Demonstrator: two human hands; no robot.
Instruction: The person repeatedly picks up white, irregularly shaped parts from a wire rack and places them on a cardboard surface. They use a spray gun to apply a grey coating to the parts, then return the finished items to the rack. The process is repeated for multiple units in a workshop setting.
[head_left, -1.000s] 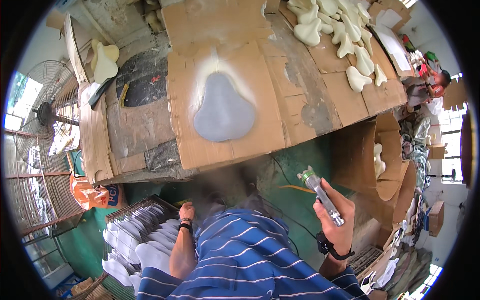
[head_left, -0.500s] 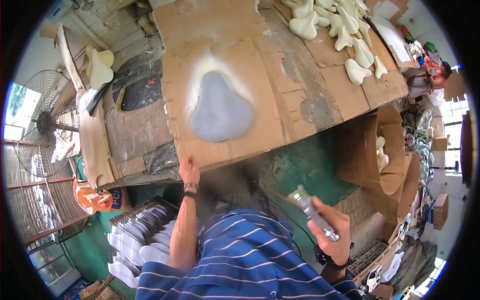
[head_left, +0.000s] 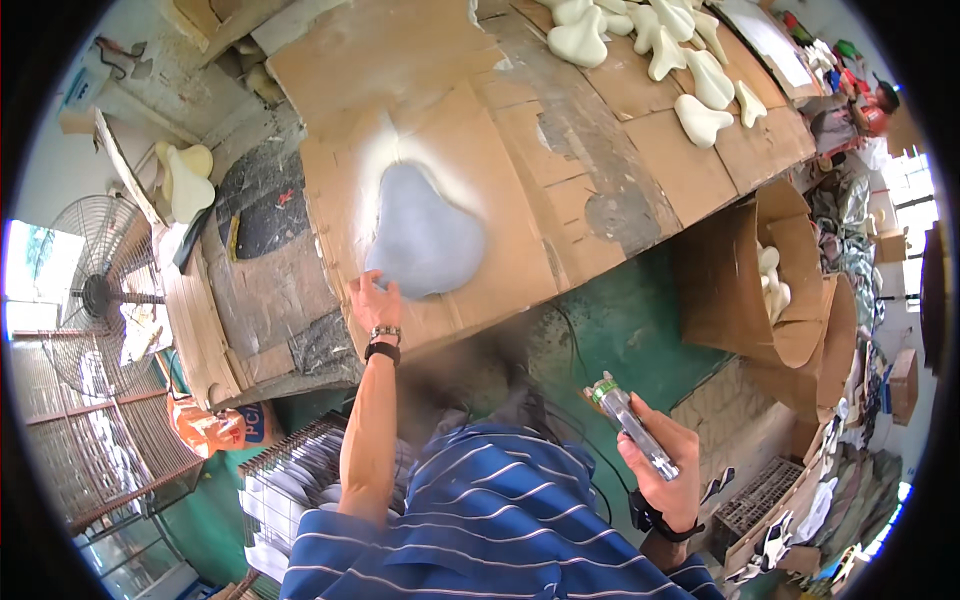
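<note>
A grey bicycle-saddle-shaped piece (head_left: 428, 235) lies flat on cardboard, ringed by pale overspray, its narrow end away from me. At its near left edge is my left hand (head_left: 376, 300), fingers partly bent and a little apart; the fingertips meet the rim, and whether they grip it is hard to see. My right hand (head_left: 665, 465) is off the table at the lower right, closed around a silver tube-shaped tool with a green band, which looks like a spray gun (head_left: 638, 432). Its head points up and left, away from the grey piece.
Several cream saddle-shaped foam pieces (head_left: 704, 120) lie at the table's far right. A cardboard box (head_left: 725, 295) with similar pieces stands to the right. On the left are a fan (head_left: 95, 295) and a wire rack of pale pieces (head_left: 290, 490). Another person (head_left: 870, 115) is far right.
My left hand has moved forward from the table's front edge to the grey piece's near left rim. The right hand still holds the spray gun. The whole view has shifted slightly.
</note>
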